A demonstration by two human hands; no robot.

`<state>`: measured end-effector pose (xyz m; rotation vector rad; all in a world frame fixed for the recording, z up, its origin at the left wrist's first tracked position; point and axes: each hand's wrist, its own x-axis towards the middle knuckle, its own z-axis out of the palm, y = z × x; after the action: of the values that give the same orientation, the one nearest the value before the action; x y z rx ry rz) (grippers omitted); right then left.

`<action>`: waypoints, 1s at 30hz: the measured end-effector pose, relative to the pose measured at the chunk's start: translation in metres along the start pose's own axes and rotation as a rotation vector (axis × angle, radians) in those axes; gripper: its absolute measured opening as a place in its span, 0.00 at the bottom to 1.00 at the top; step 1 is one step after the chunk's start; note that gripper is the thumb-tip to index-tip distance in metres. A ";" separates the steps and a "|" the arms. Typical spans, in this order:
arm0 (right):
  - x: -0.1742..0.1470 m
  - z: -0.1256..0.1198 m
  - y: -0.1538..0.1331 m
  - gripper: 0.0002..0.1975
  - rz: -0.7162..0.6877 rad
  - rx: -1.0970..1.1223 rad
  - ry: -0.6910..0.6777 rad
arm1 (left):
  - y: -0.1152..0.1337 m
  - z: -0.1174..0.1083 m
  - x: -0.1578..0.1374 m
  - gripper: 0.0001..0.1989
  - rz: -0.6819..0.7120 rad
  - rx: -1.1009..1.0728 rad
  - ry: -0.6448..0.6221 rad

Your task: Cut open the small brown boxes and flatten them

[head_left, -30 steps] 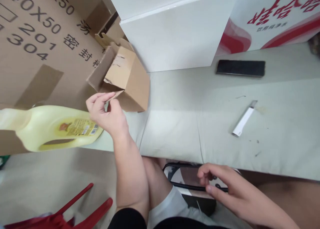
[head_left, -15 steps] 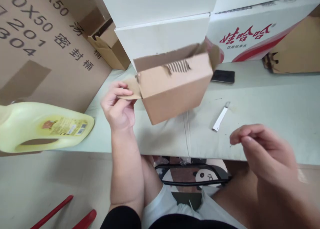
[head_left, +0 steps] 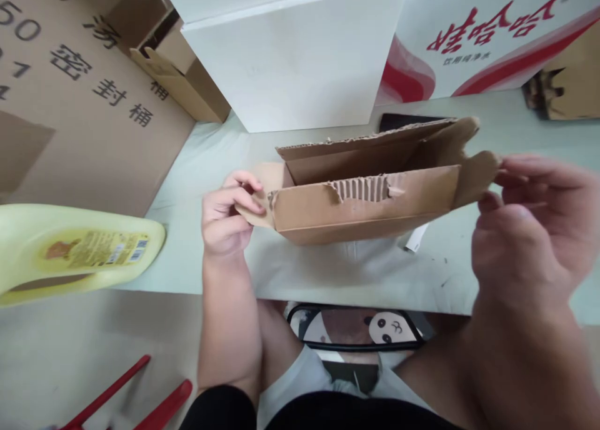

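A small open cardboard box point(head_left: 304, 211) is held up over the table with its mouth toward me. Its front upper edge is torn, baring a strip of corrugation. At its left end, my left hand point(head_left: 229, 216) pinches a short flap between thumb and fingers. My right hand point(head_left: 534, 230) is closed at the flap on the right end, fingertips on that flap's edge. Partly covered by the box, a white utility knife point(head_left: 415, 238) lies on the table. Behind the box, a dark phone point(head_left: 398, 121) is mostly hidden.
White cartons point(head_left: 300, 67) stand along the back of the pale-covered table point(head_left: 300, 274). A large printed carton point(head_left: 140, 149) and a yellow jug point(head_left: 94, 245) are on the left. Another brown box point(head_left: 206, 92) sits behind. A panda-patterned item point(head_left: 347, 330) is below the table edge.
My right hand has risen from the table's right side to the box's right flap. The box has tipped so its opening shows more and now covers part of the knife.
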<state>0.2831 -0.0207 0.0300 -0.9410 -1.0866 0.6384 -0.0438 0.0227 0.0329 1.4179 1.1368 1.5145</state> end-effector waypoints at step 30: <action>-0.018 -0.017 0.020 0.21 -0.171 0.231 -0.109 | 0.102 0.014 -0.042 0.12 0.381 0.664 -0.881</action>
<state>0.2926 -0.0313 0.0014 -0.6128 -1.1492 0.6637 -0.0208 -0.0474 0.1156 2.5112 0.8292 0.5315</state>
